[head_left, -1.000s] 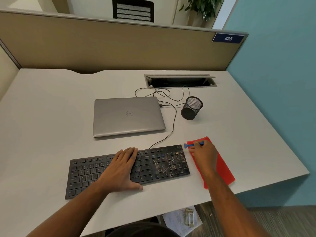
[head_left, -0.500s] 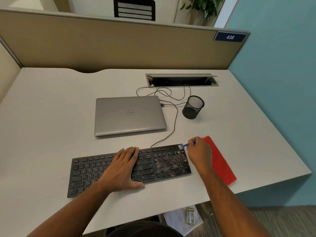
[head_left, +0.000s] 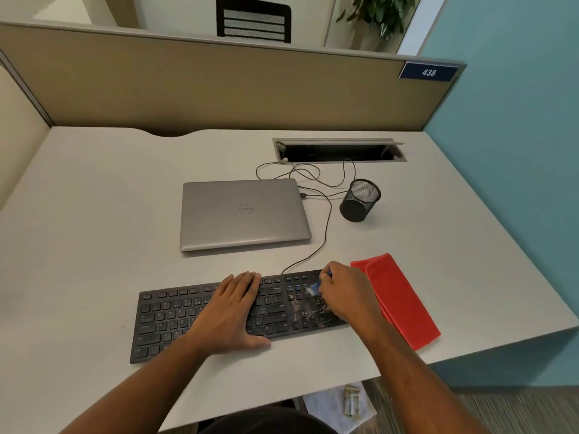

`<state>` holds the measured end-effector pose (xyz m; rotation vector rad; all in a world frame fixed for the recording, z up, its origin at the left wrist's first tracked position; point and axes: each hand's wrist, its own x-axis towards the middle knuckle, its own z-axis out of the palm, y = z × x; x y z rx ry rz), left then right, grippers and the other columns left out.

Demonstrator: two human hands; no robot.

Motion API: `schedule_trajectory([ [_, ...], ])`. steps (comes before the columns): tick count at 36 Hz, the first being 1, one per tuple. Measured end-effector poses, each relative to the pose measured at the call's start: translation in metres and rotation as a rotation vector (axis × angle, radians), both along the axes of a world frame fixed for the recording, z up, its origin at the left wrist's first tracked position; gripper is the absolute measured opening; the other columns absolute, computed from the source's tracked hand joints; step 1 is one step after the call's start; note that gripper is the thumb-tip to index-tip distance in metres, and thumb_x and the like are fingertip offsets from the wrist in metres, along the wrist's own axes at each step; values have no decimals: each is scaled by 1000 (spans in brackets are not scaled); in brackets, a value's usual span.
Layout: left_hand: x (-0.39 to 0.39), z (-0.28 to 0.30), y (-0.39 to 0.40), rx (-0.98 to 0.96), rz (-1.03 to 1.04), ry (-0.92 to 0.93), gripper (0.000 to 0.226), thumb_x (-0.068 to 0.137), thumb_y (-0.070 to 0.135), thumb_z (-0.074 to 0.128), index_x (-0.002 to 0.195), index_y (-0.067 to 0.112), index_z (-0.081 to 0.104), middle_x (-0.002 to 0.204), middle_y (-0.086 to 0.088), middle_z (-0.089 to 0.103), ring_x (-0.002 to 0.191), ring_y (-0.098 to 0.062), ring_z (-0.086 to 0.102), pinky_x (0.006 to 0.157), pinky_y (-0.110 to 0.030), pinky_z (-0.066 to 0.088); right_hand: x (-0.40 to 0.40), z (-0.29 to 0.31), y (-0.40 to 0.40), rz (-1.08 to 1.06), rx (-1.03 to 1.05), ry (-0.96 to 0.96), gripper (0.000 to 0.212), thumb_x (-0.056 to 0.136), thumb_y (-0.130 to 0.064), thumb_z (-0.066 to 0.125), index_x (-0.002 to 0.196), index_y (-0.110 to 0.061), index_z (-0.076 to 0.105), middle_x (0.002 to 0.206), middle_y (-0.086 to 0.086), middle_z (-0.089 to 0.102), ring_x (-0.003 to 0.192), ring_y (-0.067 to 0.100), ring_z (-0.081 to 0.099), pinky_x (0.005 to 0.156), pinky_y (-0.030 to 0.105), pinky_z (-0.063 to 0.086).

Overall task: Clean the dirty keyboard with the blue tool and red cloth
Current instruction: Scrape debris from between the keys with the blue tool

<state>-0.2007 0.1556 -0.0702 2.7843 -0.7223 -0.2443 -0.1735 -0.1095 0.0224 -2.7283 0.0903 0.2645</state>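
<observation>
A black keyboard [head_left: 175, 317] lies near the front edge of the desk, its right keys speckled with pale crumbs. My left hand [head_left: 232, 311] rests flat on the middle keys, fingers straight. My right hand [head_left: 344, 292] hovers over the numeric pad and pinches the small blue tool [head_left: 319, 281], whose pale bristle end touches the upper keys there. Most of the tool is hidden in my fingers. A folded red cloth [head_left: 398, 299] lies on the desk just right of the keyboard, untouched.
A shut grey laptop [head_left: 242, 213] sits behind the keyboard. A black mesh cup [head_left: 360, 200] stands to its right, with thin cables [head_left: 326, 227] running to an open cable tray [head_left: 338, 150]. The desk's right edge is close to the cloth. Beige partition behind.
My right hand lifted the blue tool off the red cloth and carried it left onto the keyboard's numeric pad. My left hand stayed on the keys.
</observation>
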Motion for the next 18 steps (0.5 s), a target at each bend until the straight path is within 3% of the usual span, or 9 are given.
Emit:
schedule_trajectory([
  [3, 0, 0, 0, 2, 3, 16, 139, 68, 105, 38, 166, 14, 1, 173, -7, 9, 159, -22, 4, 125, -38, -9, 2, -1, 2, 1, 42, -37, 19, 104, -30, 49, 108, -22, 65, 93, -2, 72, 77, 10, 64, 65, 24, 51],
  [7, 0, 0, 0, -7, 4, 17, 139, 68, 105, 38, 166, 14, 3, 172, -7, 12, 159, -22, 7, 125, -37, -9, -3, -10, 2, 82, 36, -14, 17, 105, -28, 46, 104, -24, 63, 97, -4, 66, 80, 11, 60, 71, 32, 52],
  [10, 0, -1, -1, -1, 5, 8, 138, 69, 105, 39, 166, 12, 9, 171, -9, 20, 157, -24, 16, 124, -35, -9, -6, -9, -1, 123, 28, -21, 14, 105, -23, 49, 102, -22, 62, 100, -8, 57, 80, 8, 56, 69, 24, 47],
  [13, 0, -1, 0, -4, 6, 1, 138, 69, 105, 38, 166, 12, 9, 171, -9, 19, 158, -24, 15, 124, -35, -10, -8, -6, -5, 150, 0, 42, 16, 105, -18, 48, 97, -19, 61, 82, -17, 54, 72, 2, 54, 59, 15, 38],
  [15, 0, -2, 0, -2, 6, -2, 138, 68, 105, 38, 166, 12, 9, 171, -9, 18, 158, -24, 14, 124, -36, -10, -9, -3, -3, 174, -4, 48, 15, 105, -17, 48, 96, -18, 61, 83, -15, 59, 68, -5, 52, 56, 13, 34],
  [18, 1, -3, 0, 4, 7, 10, 139, 68, 105, 38, 166, 13, 5, 172, -7, 14, 158, -23, 10, 124, -36, -11, -9, -1, 2, 154, 39, -29, 15, 105, -22, 49, 102, -19, 63, 91, -9, 66, 71, 0, 55, 59, 13, 36],
])
